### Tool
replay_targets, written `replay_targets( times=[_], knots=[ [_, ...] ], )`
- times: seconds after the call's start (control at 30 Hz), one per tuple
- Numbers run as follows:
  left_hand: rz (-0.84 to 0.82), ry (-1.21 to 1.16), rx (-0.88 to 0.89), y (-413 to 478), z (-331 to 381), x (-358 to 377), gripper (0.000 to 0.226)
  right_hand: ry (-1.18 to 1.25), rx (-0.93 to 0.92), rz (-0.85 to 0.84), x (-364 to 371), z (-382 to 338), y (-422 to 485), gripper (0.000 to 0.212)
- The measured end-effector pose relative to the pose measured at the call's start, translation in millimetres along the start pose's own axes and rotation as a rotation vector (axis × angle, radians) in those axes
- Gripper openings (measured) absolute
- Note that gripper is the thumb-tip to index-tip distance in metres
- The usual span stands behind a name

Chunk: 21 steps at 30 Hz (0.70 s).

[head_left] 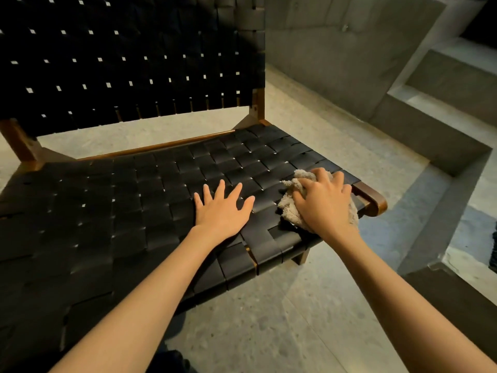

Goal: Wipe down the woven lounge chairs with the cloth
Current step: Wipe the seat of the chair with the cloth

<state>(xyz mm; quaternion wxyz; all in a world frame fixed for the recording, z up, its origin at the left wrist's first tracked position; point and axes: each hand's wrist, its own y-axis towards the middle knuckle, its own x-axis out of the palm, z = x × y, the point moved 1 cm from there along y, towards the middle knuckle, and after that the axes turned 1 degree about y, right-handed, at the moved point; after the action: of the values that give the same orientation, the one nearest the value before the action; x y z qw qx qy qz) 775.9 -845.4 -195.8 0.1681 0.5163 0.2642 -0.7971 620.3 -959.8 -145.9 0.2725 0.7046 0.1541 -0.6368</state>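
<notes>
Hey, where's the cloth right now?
In the head view, the beige cloth lies bunched under the right hand on the woven seat, near its front right corner, just right of the flat left hand.

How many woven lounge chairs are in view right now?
1. The black woven-strap lounge chair with a brown wooden frame fills the left and centre; the right hand grips a crumpled beige cloth on its seat. Others may be out of view.
</notes>
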Motion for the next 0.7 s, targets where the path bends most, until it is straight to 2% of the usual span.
replay_targets(
  times=[0.33,0.7],
  knots=[
    [0.006,-0.01,0.005,43.9,-10.1,-0.7,0.059,0.016,-0.204,-0.057,55.2,-41.6,94.8,0.037],
    [0.137,0.072,0.004,106.6,-34.8,4.6,0.061,0.061,-0.351,-0.041,119.3,-98.7,206.6,0.036]
  ],
)
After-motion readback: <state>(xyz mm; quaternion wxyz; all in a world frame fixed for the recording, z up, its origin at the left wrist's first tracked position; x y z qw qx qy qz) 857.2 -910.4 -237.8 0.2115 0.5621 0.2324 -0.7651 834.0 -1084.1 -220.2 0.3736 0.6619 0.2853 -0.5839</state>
